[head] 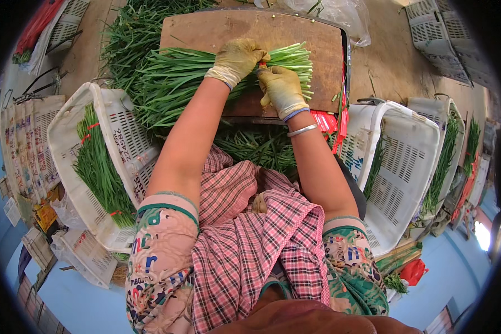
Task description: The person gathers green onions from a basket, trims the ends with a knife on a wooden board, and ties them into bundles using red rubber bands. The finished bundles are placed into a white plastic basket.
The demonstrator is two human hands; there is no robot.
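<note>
A thick bunch of garlic chives (179, 71) lies across a wooden board (217, 27), its pale cut ends to the right and its leaves hanging over the left edge. My left hand (239, 58), in a stained glove, rests over the stalks with its fingers pinched near a red tie (262, 64). My right hand (282, 85), gloved too, is closed by the same tie, its fingertips close to the left hand's. The tie passes around the stalks near their cut ends; whether it is fastened is hidden by the fingers.
Loose chives (129, 37) are heaped left of the board. Red strips (325, 121) hang at its lower right corner. A white plastic crate (98, 167) with tied bunches stands at left, another crate (405, 167) at right. A clear plastic bag (346, 16) lies beyond the board.
</note>
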